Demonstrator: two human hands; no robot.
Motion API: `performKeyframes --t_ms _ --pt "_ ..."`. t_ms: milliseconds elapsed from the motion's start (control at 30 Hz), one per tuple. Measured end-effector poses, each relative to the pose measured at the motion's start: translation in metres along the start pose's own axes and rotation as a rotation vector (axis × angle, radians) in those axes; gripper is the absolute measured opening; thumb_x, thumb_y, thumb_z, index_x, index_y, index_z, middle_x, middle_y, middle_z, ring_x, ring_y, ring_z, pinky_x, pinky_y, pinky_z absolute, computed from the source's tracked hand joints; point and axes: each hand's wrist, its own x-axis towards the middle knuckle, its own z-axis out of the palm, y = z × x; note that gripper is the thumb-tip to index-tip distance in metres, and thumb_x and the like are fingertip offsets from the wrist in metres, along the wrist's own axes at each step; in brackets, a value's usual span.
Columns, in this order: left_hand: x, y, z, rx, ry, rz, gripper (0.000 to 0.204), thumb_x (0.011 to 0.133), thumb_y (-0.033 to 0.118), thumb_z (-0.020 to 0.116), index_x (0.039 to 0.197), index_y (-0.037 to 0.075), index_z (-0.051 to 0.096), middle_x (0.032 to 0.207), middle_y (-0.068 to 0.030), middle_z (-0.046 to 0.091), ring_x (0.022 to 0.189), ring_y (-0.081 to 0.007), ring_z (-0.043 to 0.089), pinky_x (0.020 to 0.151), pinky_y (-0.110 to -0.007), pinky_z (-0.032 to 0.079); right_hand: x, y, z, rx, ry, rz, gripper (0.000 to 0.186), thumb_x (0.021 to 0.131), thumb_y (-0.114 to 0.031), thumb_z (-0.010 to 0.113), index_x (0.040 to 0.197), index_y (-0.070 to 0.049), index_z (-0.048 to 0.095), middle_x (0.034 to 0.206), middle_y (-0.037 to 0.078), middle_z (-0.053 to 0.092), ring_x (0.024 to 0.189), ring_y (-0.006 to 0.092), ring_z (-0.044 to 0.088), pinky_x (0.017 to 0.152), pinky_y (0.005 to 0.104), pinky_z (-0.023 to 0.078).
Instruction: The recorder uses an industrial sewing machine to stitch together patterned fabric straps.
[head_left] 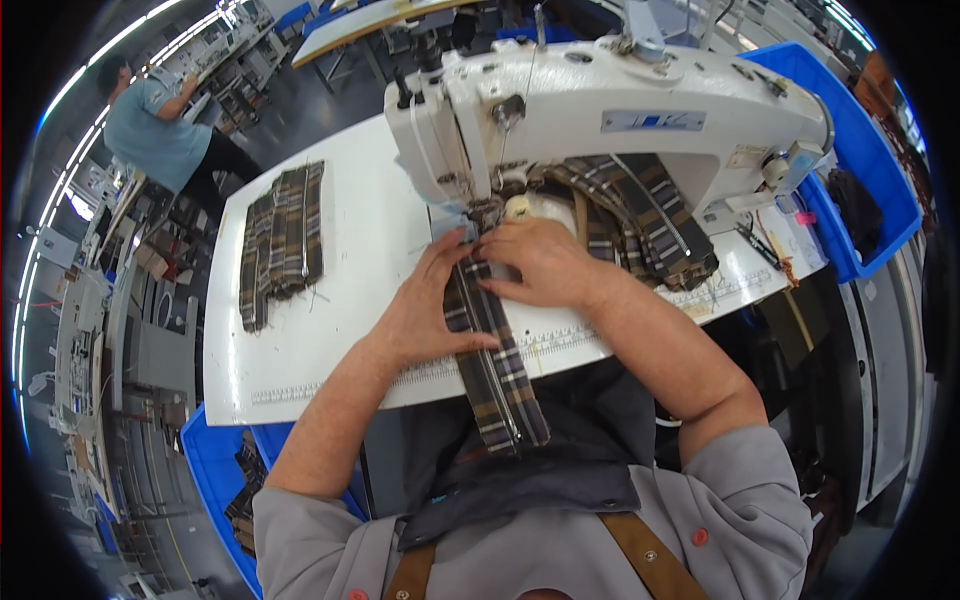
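Brown-and-black plaid cloth, a long narrow strip (494,368) with a zip (508,405) down its length, lies between the two hands on the white bench (335,345), under the head of the sewing machine (560,95). Its long axis runs from the needle area (487,212) back toward the person, slanting slightly right, and the near end hangs past the bench edge. The left hand (422,300) lies along its left side, thumb spread from the fingers and laid across the cloth; the right hand (540,262) comes in from the right with bent fingers, their tips beside the needle area; whether it pinches the cloth I cannot tell. Both hands look about equally near the needle. Other plaid pieces (283,240) lie well apart on the left; a plaid bundle (645,215) sits beneath the machine's arm.
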Motion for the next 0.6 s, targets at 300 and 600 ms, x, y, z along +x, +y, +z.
performKeyframes --t_ms 300,600 --pt "0.015 -0.001 0.000 0.098 -0.062 -0.079 0.082 0.085 0.047 0.081 0.141 -0.007 0.055 0.152 -0.0241 0.052 0.140 -0.0386 0.052 0.116 -0.045 0.045 -0.001 0.003 0.004 -0.065 -0.008 0.049 0.034 0.083 -0.033 0.079 0.104 -0.006 0.080 0.107 0.004 0.077 0.103 0.0249 0.068 0.084 0.0410 0.058" --pt "0.023 -0.008 0.006 0.076 -0.051 -0.021 0.078 0.089 0.044 0.079 0.142 -0.008 0.055 0.152 -0.0229 0.051 0.140 -0.0373 0.052 0.117 -0.043 0.045 -0.001 -0.003 -0.004 -0.148 -0.042 0.131 0.033 0.083 -0.035 0.078 0.102 -0.008 0.081 0.106 0.002 0.078 0.102 0.0237 0.069 0.083 0.0407 0.057"
